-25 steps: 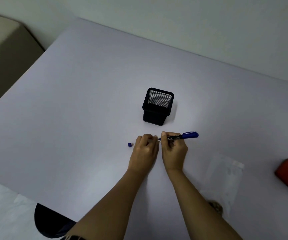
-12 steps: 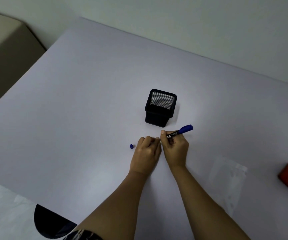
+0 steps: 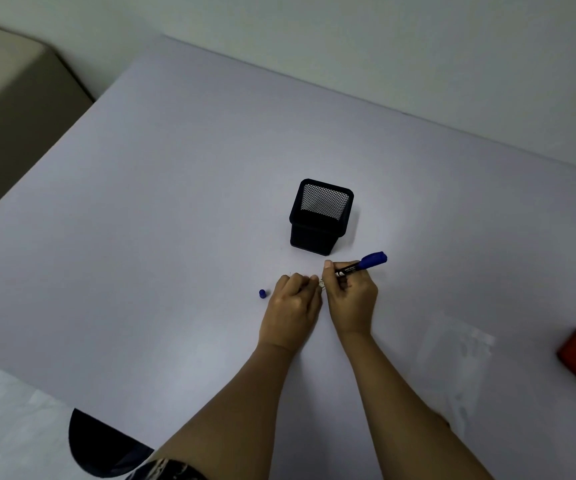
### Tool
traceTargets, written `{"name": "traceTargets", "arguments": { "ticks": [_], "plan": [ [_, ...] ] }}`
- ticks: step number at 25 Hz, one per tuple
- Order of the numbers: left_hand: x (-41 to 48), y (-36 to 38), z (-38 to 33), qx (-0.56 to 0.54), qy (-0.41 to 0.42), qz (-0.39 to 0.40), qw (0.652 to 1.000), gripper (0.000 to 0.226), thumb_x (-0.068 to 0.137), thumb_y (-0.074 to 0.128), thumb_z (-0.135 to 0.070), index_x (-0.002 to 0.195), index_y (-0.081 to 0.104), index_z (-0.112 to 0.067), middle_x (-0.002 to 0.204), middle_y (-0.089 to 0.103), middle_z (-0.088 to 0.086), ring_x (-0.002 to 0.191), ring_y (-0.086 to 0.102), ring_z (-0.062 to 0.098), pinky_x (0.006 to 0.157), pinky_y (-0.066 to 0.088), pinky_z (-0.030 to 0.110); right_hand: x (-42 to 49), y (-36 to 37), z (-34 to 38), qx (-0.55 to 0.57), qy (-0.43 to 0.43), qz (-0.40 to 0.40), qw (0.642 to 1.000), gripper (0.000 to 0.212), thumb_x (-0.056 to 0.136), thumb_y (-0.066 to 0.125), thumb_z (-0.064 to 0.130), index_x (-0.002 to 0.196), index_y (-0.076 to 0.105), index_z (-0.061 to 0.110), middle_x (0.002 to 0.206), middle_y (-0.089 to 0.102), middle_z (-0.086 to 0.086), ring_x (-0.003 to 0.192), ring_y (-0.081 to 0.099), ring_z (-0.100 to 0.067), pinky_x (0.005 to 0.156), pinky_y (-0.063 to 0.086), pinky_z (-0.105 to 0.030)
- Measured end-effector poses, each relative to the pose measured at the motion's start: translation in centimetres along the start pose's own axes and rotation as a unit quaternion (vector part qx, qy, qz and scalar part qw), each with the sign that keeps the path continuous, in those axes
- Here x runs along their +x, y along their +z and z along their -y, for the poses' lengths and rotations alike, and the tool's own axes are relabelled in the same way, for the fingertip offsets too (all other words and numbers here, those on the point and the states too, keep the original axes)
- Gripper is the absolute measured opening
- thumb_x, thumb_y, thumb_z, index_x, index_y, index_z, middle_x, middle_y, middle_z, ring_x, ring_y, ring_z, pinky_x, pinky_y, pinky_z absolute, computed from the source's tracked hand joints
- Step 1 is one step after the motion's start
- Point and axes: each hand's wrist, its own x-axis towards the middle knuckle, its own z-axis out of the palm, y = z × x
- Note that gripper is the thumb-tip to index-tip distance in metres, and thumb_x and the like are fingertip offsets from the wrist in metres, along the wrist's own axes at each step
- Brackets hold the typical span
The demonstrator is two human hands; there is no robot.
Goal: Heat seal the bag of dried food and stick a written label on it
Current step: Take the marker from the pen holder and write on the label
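Now the right grip (image 3: 350,299) pinches a blue-ended black marker pen (image 3: 352,268), tip down beside the curled left grip (image 3: 291,311), whose hold is unclear; the clear plastic bag (image 3: 453,368) lies well apart, rightward.

marker (image 3: 361,265) in right hand (image 3: 350,299) re-angled. 1.0 s ago: nearly level, blue end pointing right. now: blue end swung toward the far side, steeper slant. most of the swing done by 0.5 s ago, little since.
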Motion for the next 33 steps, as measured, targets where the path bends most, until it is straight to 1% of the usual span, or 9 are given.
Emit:
{"name": "traceTargets", "arguments": {
  "ticks": [4, 8, 10, 14, 20, 25, 29, 33],
  "plan": [
    [-0.01, 0.0, 0.02, 0.0, -0.001, -0.002, 1.0, 0.033, 0.087, 0.05, -0.022, 0.093, 0.074, -0.001, 0.078, 0.067, 0.007, 0.07, 0.061, 0.019, 0.065, 0.05, 0.023, -0.01, 0.08, 0.0, -0.006, 0.009, -0.004, 1.0, 0.019, 0.085, 0.062, 0.013, 0.071, 0.064, 0.001, 0.065, 0.063, -0.015, 0.057, 0.059, -0.022, 0.056, 0.049, -0.027],
    [-0.08, 0.07, 0.01, -0.001, -0.004, -0.003, 1.0, 0.032, 0.088, 0.05, -0.021, 0.093, 0.074, -0.001, 0.079, 0.067, 0.007, 0.07, 0.061, 0.019, 0.066, 0.049, 0.022, -0.06, 0.05, 0.0, -0.007, 0.006, -0.004, 1.0, 0.018, 0.085, 0.063, 0.012, 0.071, 0.064, 0.001, 0.065, 0.064, -0.014, 0.057, 0.06, -0.022, 0.055, 0.048, -0.026],
    [-0.04, 0.07, 0.02, 0.001, 0.001, -0.005, 1.0, 0.032, 0.087, 0.05, -0.021, 0.093, 0.074, 0.0, 0.079, 0.067, 0.007, 0.07, 0.061, 0.02, 0.066, 0.049, 0.022, -0.02, 0.08, 0.0, -0.005, 0.01, -0.004, 1.0, 0.02, 0.085, 0.061, 0.015, 0.071, 0.064, 0.001, 0.065, 0.064, -0.014, 0.057, 0.06, -0.023, 0.056, 0.049, -0.028],
    [0.06, 0.09, 0.13, 0.012, 0.01, -0.009, 1.0, 0.031, 0.086, 0.051, -0.02, 0.091, 0.074, -0.001, 0.077, 0.067, 0.007, 0.068, 0.061, 0.02, 0.065, 0.051, 0.024, 0.03, 0.07, 0.09, -0.003, 0.006, -0.005, 1.0, 0.018, 0.085, 0.062, 0.013, 0.071, 0.064, 0.001, 0.065, 0.064, -0.013, 0.057, 0.059, -0.021, 0.057, 0.045, -0.018],
    [-0.05, 0.2, 0.1, 0.002, 0.0, 0.003, 1.0, 0.031, 0.087, 0.051, -0.021, 0.093, 0.074, -0.001, 0.08, 0.067, 0.007, 0.071, 0.061, 0.02, 0.067, 0.052, 0.024, -0.04, -0.02, 0.09, -0.001, 0.001, -0.01, 1.0, 0.019, 0.084, 0.061, 0.013, 0.072, 0.064, 0.0, 0.064, 0.063, -0.013, 0.057, 0.056, -0.016, 0.059, 0.04, -0.003],
    [-0.05, 0.12, 0.01, 0.01, 0.005, 0.0, 1.0, 0.032, 0.087, 0.05, -0.021, 0.093, 0.074, -0.002, 0.079, 0.067, 0.006, 0.07, 0.061, 0.019, 0.067, 0.051, 0.024, -0.07, -0.03, -0.01, -0.002, 0.001, -0.014, 1.0, 0.024, 0.086, 0.059, 0.019, 0.072, 0.064, 0.001, 0.065, 0.063, -0.012, 0.056, 0.055, -0.016, 0.058, 0.039, -0.003],
    [0.02, 0.12, 0.01, 0.013, 0.01, -0.007, 1.0, 0.029, 0.087, 0.051, -0.019, 0.091, 0.074, -0.002, 0.078, 0.067, 0.006, 0.068, 0.061, 0.02, 0.068, 0.046, 0.023, -0.09, -0.06, 0.11, 0.0, 0.003, -0.006, 1.0, 0.018, 0.084, 0.061, 0.014, 0.074, 0.065, 0.0, 0.067, 0.064, -0.013, 0.059, 0.057, -0.016, 0.061, 0.04, -0.001],
    [-0.03, 0.15, -0.03, 0.014, 0.01, -0.004, 1.0, 0.029, 0.087, 0.052, -0.019, 0.092, 0.075, -0.003, 0.078, 0.067, 0.006, 0.069, 0.06, 0.02, 0.066, 0.048, 0.023, -0.15, -0.14, 0.34, -0.011, -0.011, -0.01, 1.0, 0.014, 0.083, 0.063, 0.009, 0.073, 0.064, -0.001, 0.067, 0.064, -0.013, 0.061, 0.053, -0.009, 0.064, 0.039, 0.002]
  ]
}}
